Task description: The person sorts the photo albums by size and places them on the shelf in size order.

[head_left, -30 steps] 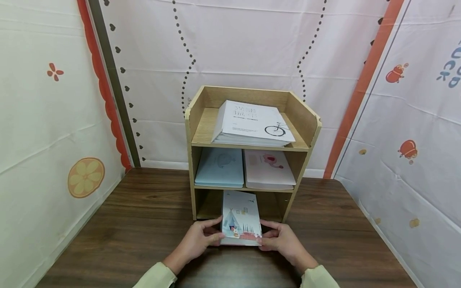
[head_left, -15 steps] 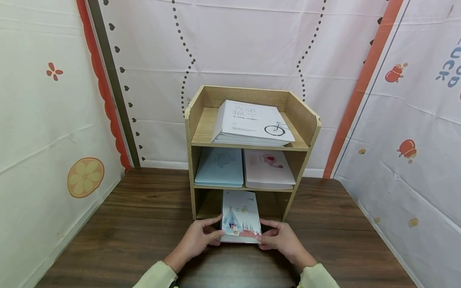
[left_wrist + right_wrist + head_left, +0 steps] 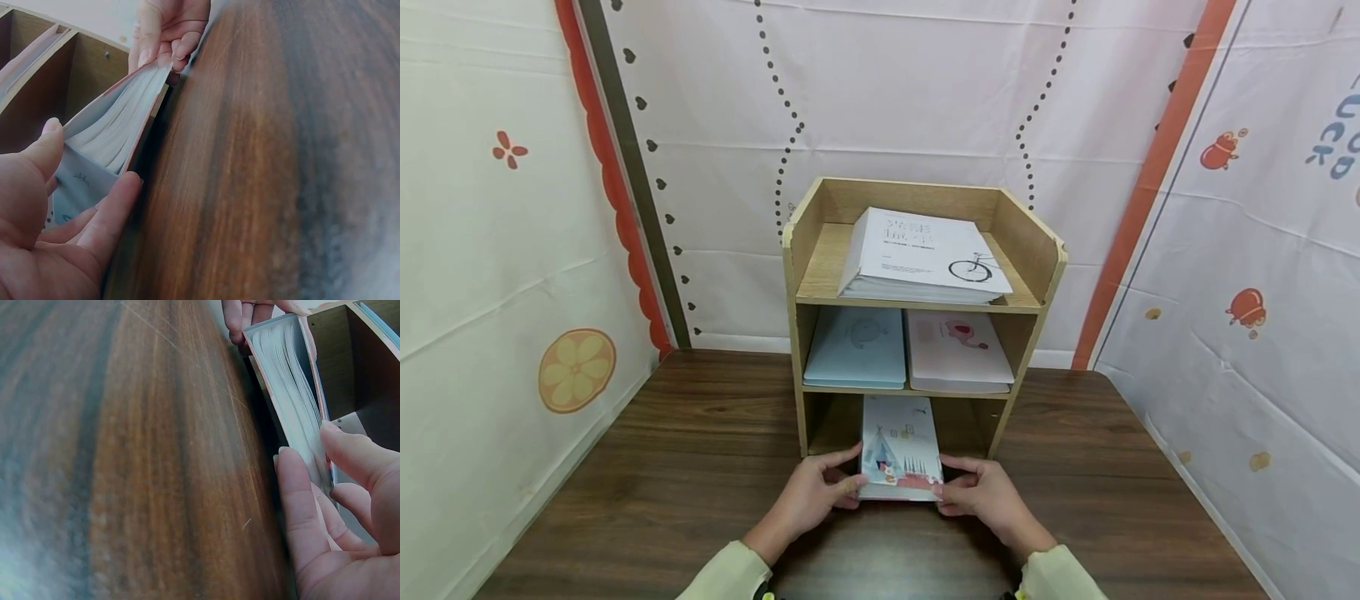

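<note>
A thick book with a tent picture on its cover lies partly inside the bottom compartment of a wooden desk shelf, its near end sticking out. My left hand grips the book's left side near the front, thumb and fingers bent about the edge. On the opposite side my right hand holds the right edge in the same manner. Both wrist views show the white page block between the covers, with a thumb at one cover and fingertips at the other. The far end of the book is hidden under the middle board.
White thick books with a bicycle drawing rest on the top board. A blue booklet and a pink booklet lie side by side in the middle compartment. Brown wood-grain table surrounds the shelf; printed cloth hangs behind.
Both hands have pushed the book slightly farther into the bottom compartment, away from me. Its near end now protrudes a little less. The other books and the shelf stay put.
</note>
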A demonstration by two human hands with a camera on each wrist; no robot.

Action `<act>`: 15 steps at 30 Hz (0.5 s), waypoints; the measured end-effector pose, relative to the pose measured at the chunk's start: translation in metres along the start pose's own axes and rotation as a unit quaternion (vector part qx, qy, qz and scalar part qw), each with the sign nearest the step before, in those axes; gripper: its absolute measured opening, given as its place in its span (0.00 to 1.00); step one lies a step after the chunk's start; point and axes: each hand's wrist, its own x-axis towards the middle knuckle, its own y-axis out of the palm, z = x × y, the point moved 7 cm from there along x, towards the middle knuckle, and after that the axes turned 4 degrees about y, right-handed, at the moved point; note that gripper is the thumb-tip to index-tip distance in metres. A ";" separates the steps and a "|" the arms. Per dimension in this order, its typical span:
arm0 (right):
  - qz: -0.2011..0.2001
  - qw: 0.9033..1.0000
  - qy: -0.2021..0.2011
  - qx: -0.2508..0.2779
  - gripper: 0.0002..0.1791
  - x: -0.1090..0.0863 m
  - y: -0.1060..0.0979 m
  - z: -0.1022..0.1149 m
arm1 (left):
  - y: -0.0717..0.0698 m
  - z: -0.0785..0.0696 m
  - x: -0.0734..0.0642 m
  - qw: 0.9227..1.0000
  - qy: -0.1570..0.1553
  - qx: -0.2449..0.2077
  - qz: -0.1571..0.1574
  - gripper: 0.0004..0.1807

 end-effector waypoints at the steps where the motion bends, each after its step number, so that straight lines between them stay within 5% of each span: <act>1: -0.003 1.000 -0.002 -0.001 0.37 0.000 0.000 0.000 | 0.000 0.000 0.000 1.000 0.001 -0.002 -0.001 0.33; 15: -0.012 1.000 -0.023 0.006 0.35 0.004 -0.002 0.001 | 0.000 0.000 0.003 1.000 0.003 -0.026 -0.012 0.31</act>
